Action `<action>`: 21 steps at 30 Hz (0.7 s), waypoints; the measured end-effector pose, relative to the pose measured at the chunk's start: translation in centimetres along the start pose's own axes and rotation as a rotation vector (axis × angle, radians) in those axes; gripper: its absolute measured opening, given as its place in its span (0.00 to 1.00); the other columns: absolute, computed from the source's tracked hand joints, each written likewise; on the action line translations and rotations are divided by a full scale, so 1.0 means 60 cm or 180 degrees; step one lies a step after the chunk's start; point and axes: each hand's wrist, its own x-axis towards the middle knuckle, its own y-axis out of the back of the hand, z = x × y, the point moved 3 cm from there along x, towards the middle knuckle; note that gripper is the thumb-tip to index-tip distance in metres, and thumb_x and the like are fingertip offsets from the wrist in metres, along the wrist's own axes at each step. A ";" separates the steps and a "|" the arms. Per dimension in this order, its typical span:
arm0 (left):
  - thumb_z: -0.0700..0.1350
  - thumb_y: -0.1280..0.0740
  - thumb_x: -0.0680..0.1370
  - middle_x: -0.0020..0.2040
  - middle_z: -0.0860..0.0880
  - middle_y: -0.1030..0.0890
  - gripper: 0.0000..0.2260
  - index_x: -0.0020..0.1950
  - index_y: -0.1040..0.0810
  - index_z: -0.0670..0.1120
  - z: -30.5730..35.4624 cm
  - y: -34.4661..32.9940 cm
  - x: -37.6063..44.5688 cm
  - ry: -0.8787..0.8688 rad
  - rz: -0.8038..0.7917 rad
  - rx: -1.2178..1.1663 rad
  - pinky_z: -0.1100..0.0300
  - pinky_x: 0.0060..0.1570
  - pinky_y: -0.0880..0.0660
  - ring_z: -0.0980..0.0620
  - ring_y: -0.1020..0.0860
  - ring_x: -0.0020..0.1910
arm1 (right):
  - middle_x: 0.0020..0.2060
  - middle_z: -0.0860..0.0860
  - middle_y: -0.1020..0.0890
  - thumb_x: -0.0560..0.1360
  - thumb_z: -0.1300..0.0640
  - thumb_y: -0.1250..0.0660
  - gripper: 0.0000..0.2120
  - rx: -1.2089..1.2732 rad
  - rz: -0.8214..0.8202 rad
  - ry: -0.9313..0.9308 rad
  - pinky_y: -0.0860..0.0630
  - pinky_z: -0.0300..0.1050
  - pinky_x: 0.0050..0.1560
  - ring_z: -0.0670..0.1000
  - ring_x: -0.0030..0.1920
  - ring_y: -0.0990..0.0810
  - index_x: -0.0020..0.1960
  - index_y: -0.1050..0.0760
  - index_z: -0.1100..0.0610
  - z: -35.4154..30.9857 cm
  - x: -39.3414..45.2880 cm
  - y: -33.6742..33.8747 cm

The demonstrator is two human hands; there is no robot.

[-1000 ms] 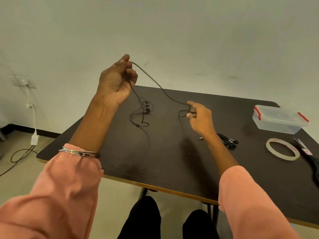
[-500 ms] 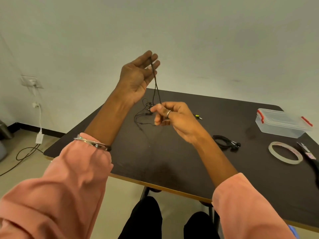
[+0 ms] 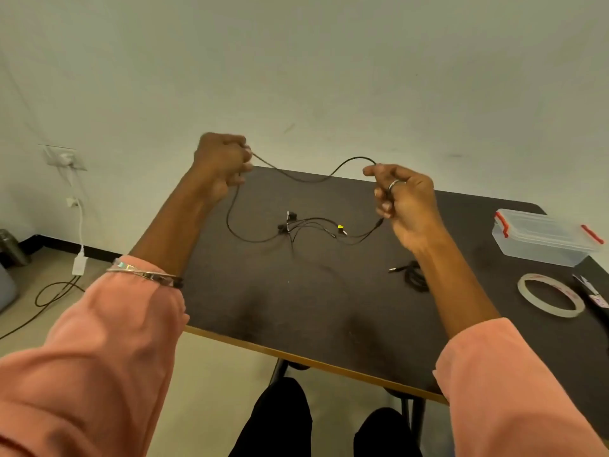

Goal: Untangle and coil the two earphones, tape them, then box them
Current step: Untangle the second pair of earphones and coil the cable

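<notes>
Behind a dark table [image 3: 296, 308] a pale wall is seen. One black earphone cable [image 3: 309, 179] is held stretched above the tabletop: the left hand [image 3: 224, 163] is closed in a fist around one stretch, and the right hand [image 3: 403, 196] is pinched on another, the rest sagging onto the surface. A second earphone [image 3: 415, 275] lies bundled near the right forearm. At the far right are set a clear lidded box [image 3: 543, 239] and, nearer, a tape roll [image 3: 550, 300].

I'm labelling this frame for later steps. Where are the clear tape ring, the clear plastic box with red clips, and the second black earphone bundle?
clear tape ring [image 3: 529, 281], head view, left rim.
clear plastic box with red clips [image 3: 540, 247], head view, front wall.
second black earphone bundle [image 3: 413, 278], head view, bunched cable.
</notes>
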 end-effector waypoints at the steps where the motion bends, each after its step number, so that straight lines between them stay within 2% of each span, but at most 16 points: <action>1: 0.36 0.35 0.76 0.51 0.46 0.19 0.10 0.56 0.22 0.42 -0.009 -0.005 -0.006 0.0152 -0.0025 0.0632 0.57 0.35 0.25 0.47 0.18 0.45 | 0.29 0.51 0.28 0.79 0.56 0.35 0.09 -0.0124 0.0009 0.0105 0.42 0.39 0.26 0.45 0.24 0.37 0.46 0.18 0.58 -0.012 0.004 -0.002; 3: 0.39 0.36 0.77 0.52 0.42 0.21 0.09 0.56 0.24 0.41 -0.020 -0.011 -0.011 0.0155 0.0023 0.2265 0.54 0.39 0.25 0.42 0.20 0.48 | 0.28 0.51 0.29 0.79 0.56 0.35 0.09 -0.0355 -0.0030 0.0299 0.43 0.38 0.25 0.45 0.24 0.37 0.46 0.18 0.58 -0.035 0.010 -0.011; 4: 0.41 0.37 0.77 0.52 0.42 0.22 0.09 0.56 0.24 0.41 -0.022 -0.017 -0.016 0.0004 0.0066 0.2878 0.52 0.45 0.25 0.40 0.22 0.50 | 0.28 0.51 0.29 0.79 0.56 0.35 0.09 -0.0469 -0.0069 0.0390 0.43 0.38 0.25 0.45 0.24 0.37 0.47 0.18 0.58 -0.047 0.012 -0.016; 5: 0.44 0.38 0.78 0.54 0.41 0.24 0.09 0.55 0.23 0.44 -0.020 -0.026 -0.020 -0.0232 0.0090 0.3091 0.48 0.52 0.26 0.38 0.24 0.54 | 0.28 0.51 0.29 0.79 0.56 0.35 0.09 -0.0603 -0.0110 0.0471 0.42 0.38 0.25 0.44 0.24 0.36 0.47 0.18 0.59 -0.057 0.014 -0.022; 7: 0.48 0.40 0.79 0.60 0.38 0.23 0.09 0.50 0.19 0.54 -0.001 -0.046 -0.025 -0.0926 -0.0087 0.2514 0.47 0.58 0.28 0.37 0.26 0.58 | 0.28 0.51 0.28 0.79 0.57 0.35 0.09 -0.0929 -0.0247 0.0600 0.40 0.37 0.25 0.44 0.25 0.34 0.48 0.18 0.60 -0.076 0.017 -0.036; 8: 0.50 0.41 0.80 0.62 0.38 0.23 0.11 0.49 0.18 0.56 0.015 -0.057 -0.033 -0.1325 -0.0249 0.1924 0.51 0.57 0.28 0.40 0.24 0.58 | 0.27 0.51 0.28 0.79 0.56 0.35 0.10 -0.1096 -0.0356 0.0650 0.40 0.37 0.25 0.45 0.25 0.34 0.48 0.18 0.60 -0.084 0.018 -0.044; 9: 0.52 0.41 0.81 0.65 0.43 0.23 0.12 0.53 0.18 0.54 0.028 -0.068 -0.041 -0.1521 -0.0503 0.1333 0.55 0.57 0.29 0.46 0.24 0.58 | 0.27 0.51 0.27 0.79 0.56 0.35 0.10 -0.1249 -0.0461 0.0687 0.40 0.37 0.25 0.46 0.26 0.34 0.48 0.18 0.60 -0.090 0.019 -0.054; 11: 0.54 0.41 0.81 0.67 0.50 0.24 0.17 0.64 0.22 0.48 0.047 -0.090 -0.060 -0.1470 -0.1230 0.0633 0.61 0.64 0.33 0.56 0.26 0.63 | 0.26 0.51 0.25 0.78 0.55 0.34 0.10 -0.1435 -0.0570 0.0714 0.39 0.38 0.25 0.48 0.27 0.34 0.47 0.17 0.60 -0.099 0.022 -0.070; 13: 0.53 0.39 0.81 0.61 0.50 0.19 0.16 0.60 0.20 0.46 0.052 -0.104 -0.070 -0.1479 -0.1643 0.0674 0.59 0.65 0.30 0.58 0.24 0.61 | 0.25 0.51 0.25 0.77 0.55 0.32 0.11 -0.1380 -0.0595 0.0709 0.40 0.36 0.24 0.47 0.24 0.34 0.46 0.17 0.62 -0.103 0.027 -0.079; 15: 0.49 0.39 0.81 0.46 0.49 0.16 0.13 0.51 0.18 0.43 0.046 -0.105 -0.070 -0.1373 -0.1755 0.0516 0.54 0.57 0.24 0.53 0.18 0.47 | 0.24 0.50 0.26 0.76 0.55 0.31 0.11 -0.1247 -0.0558 0.0649 0.40 0.35 0.24 0.46 0.22 0.35 0.44 0.18 0.63 -0.104 0.032 -0.077; 17: 0.48 0.39 0.82 0.33 0.49 0.23 0.13 0.45 0.20 0.43 0.041 -0.098 -0.066 -0.1012 -0.1645 -0.0071 0.51 0.45 0.21 0.51 0.23 0.31 | 0.25 0.50 0.25 0.74 0.54 0.29 0.10 -0.1160 -0.0557 0.0525 0.38 0.35 0.23 0.45 0.22 0.33 0.44 0.17 0.63 -0.099 0.036 -0.068; 19: 0.49 0.39 0.82 0.28 0.52 0.29 0.14 0.42 0.21 0.44 0.038 -0.088 -0.057 -0.0817 -0.1384 -0.0472 0.56 0.35 0.25 0.54 0.32 0.25 | 0.27 0.50 0.23 0.73 0.56 0.28 0.11 -0.0910 -0.0727 0.0241 0.34 0.36 0.23 0.46 0.24 0.31 0.47 0.18 0.64 -0.081 0.036 -0.059; 21: 0.50 0.39 0.82 0.27 0.53 0.33 0.14 0.40 0.23 0.45 0.040 -0.078 -0.046 -0.0645 -0.1259 -0.0866 0.62 0.28 0.33 0.56 0.38 0.24 | 0.29 0.52 0.21 0.73 0.59 0.28 0.11 -0.0527 -0.0989 -0.0082 0.31 0.37 0.23 0.47 0.24 0.28 0.50 0.20 0.67 -0.052 0.034 -0.052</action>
